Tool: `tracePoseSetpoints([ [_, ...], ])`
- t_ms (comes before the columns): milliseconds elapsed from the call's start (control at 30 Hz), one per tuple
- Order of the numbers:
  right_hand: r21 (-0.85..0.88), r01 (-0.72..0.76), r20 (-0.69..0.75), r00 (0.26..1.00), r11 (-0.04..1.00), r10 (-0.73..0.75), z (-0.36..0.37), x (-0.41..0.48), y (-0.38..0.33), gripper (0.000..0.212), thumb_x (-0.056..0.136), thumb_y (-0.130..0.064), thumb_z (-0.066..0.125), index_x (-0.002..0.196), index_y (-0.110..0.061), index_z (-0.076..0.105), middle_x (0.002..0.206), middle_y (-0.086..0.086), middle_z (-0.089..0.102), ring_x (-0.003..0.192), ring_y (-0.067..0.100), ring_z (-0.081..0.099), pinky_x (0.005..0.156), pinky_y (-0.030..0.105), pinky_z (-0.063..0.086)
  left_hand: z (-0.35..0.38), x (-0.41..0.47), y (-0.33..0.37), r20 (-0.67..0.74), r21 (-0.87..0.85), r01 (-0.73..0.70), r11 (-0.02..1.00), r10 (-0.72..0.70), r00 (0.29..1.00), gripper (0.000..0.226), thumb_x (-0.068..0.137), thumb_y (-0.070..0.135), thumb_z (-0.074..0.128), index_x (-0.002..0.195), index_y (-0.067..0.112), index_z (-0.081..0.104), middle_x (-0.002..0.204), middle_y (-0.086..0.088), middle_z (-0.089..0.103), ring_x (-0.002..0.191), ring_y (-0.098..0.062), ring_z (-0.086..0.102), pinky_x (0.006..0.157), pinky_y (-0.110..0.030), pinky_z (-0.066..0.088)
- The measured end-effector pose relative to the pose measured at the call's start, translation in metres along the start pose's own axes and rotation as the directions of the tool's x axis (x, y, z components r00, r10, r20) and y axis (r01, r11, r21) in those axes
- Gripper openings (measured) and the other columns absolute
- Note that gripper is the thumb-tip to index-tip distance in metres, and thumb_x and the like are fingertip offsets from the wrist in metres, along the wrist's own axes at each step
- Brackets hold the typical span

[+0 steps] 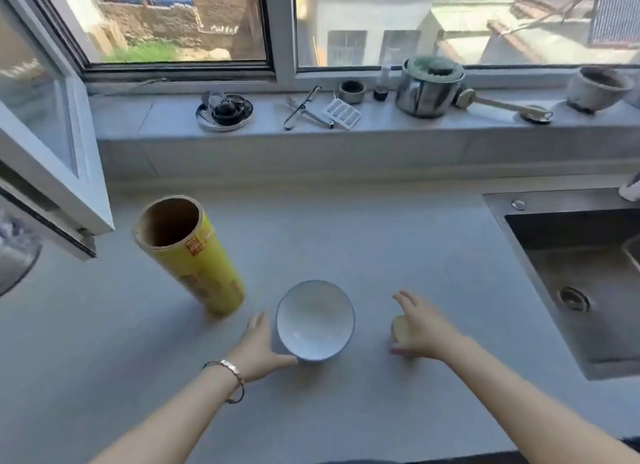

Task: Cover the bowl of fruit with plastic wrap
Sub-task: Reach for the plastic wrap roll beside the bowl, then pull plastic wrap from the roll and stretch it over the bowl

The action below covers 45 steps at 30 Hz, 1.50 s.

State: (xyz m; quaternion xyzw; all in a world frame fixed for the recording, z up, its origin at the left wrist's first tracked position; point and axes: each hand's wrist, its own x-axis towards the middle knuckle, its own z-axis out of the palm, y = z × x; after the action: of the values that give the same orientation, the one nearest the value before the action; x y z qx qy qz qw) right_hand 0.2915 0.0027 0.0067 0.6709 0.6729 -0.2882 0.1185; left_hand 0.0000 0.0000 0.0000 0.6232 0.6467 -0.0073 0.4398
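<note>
A white bowl with a blue rim [315,320] stands on the grey counter, and nothing shows inside it. My left hand [261,346] cups its left side, thumb under the near rim. To the right of the bowl a pale yellow fruit [400,329] rests on the counter. My right hand [420,327] covers it from above with fingers wrapped around it. A tall yellow roll of plastic wrap [194,256] stands upright to the left and behind the bowl, its cardboard core open at the top.
A steel sink [571,273] is set into the counter at the right. An open window sash [52,173] juts over the counter at the left. The sill behind holds a steel pot [427,89], tongs [304,112], a small tray and a ceramic bowl [595,88].
</note>
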Motion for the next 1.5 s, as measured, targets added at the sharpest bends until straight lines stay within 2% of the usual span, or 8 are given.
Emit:
tracePoseSetpoints([
  [100, 0.002, -0.109, 0.077, 0.991, 0.994, 0.108, 0.015, -0.007, 0.017, 0.109, 0.061, -0.040, 0.076, 0.145, -0.020, 0.009, 0.154, 0.005, 0.013, 0.142, 0.026, 0.018, 0.114, 0.038, 0.025, 0.009, 0.007, -0.003, 0.022, -0.120, -0.035, 0.992, 0.038, 0.999, 0.102, 0.060, 0.031, 0.078, 0.140, 0.014, 0.018, 0.142, -0.008, 0.026, 0.137, -0.024, 0.028, 0.111, -0.031, 0.029],
  [333, 0.179, -0.171, -0.046, 0.982, 0.969, 0.182, 0.021, -0.005, 0.019, 0.065, 0.067, -0.021, 0.065, 0.127, -0.020, 0.040, 0.131, 0.002, 0.043, 0.117, 0.025, 0.050, 0.088, 0.030, 0.044, 0.020, 0.021, 0.002, -0.038, -0.263, -0.073, 0.962, 0.065, 0.997, 0.105, 0.043, 0.032, 0.075, 0.135, 0.024, 0.025, 0.133, -0.001, 0.035, 0.122, -0.010, 0.034, 0.101, -0.025, 0.033],
  [533, 0.328, 0.091, -0.141, 0.989, 0.940, -0.046, -0.011, 0.009, -0.054, 0.071, 0.067, -0.024, 0.072, 0.130, -0.021, 0.039, 0.130, -0.001, 0.042, 0.120, 0.022, 0.045, 0.092, 0.029, 0.042, 0.021, 0.022, -0.004, -0.007, -0.253, -0.033, 0.967, 0.032, 0.999, 0.111, 0.043, 0.040, 0.075, 0.139, 0.026, 0.019, 0.140, 0.002, 0.032, 0.128, -0.015, 0.038, 0.105, -0.034, 0.038],
  [900, 0.056, 0.111, 0.033, 0.993, 0.992, -0.113, 0.023, 0.050, -0.125, 0.059, 0.071, -0.023, 0.063, 0.123, -0.012, 0.038, 0.124, 0.009, 0.045, 0.112, 0.029, 0.049, 0.087, 0.034, 0.043, 0.014, 0.018, -0.014, -0.074, -0.329, 0.060, 0.942, -0.089, 0.993, 0.085, 0.072, 0.031, 0.075, 0.139, 0.017, 0.024, 0.141, -0.002, 0.031, 0.123, -0.015, 0.045, 0.092, -0.024, 0.041],
  [1067, 0.059, 0.121, -0.016, 0.993, 0.991, -0.120, 0.012, 0.037, -0.120, 0.087, 0.072, -0.043, 0.066, 0.141, -0.018, 0.020, 0.140, 0.002, 0.036, 0.131, 0.021, 0.035, 0.098, 0.032, 0.039, -0.044, 0.006, -0.047, -0.417, -0.734, 0.083, 0.674, -0.544, 0.728, 0.103, 0.067, 0.021, 0.080, 0.143, 0.008, 0.011, 0.149, -0.012, 0.020, 0.136, -0.024, 0.029, 0.108, -0.044, 0.034],
  [1200, 0.120, 0.160, -0.087, 0.985, 0.980, -0.151, -0.003, 0.022, -0.117, 0.079, 0.077, -0.039, 0.063, 0.141, -0.022, 0.022, 0.143, -0.004, 0.034, 0.133, 0.015, 0.033, 0.098, 0.026, 0.036, -0.097, 0.004, -0.055, -0.670, -0.563, -0.236, 0.792, -0.270, 0.692, 0.112, 0.060, 0.005, 0.084, 0.144, 0.013, 0.011, 0.152, -0.004, 0.020, 0.139, -0.015, 0.024, 0.110, -0.033, 0.027],
  [1367, 0.243, 0.196, -0.154, 0.975, 0.950, -0.162, -0.013, 0.005, -0.124, 0.070, 0.077, -0.033, 0.064, 0.137, -0.022, 0.030, 0.138, -0.004, 0.042, 0.128, 0.014, 0.040, 0.099, 0.028, 0.039, -0.116, 0.010, -0.038, -0.601, -0.537, -0.264, 0.801, -0.143, 0.787, 0.098, 0.047, 0.020, 0.088, 0.129, 0.019, 0.035, 0.124, 0.002, 0.053, 0.114, -0.015, 0.052, 0.095, -0.031, 0.047],
  [1500, 0.455, 0.272, -0.242, 0.954, 0.848, -0.176, -0.028, -0.008, -0.139, 0.056, 0.078, -0.028, 0.067, 0.128, -0.019, 0.044, 0.117, -0.006, 0.048, 0.119, 0.011, 0.047, 0.098, 0.024, 0.040, -0.120, 0.006, -0.009, -0.631, -0.520, -0.282, 0.806, -0.140, 0.763, 0.073, 0.048, 0.021, 0.087, 0.101, 0.032, 0.037, 0.095, 0.014, 0.055, 0.096, -0.017, 0.058, 0.083, -0.033, 0.049],
])
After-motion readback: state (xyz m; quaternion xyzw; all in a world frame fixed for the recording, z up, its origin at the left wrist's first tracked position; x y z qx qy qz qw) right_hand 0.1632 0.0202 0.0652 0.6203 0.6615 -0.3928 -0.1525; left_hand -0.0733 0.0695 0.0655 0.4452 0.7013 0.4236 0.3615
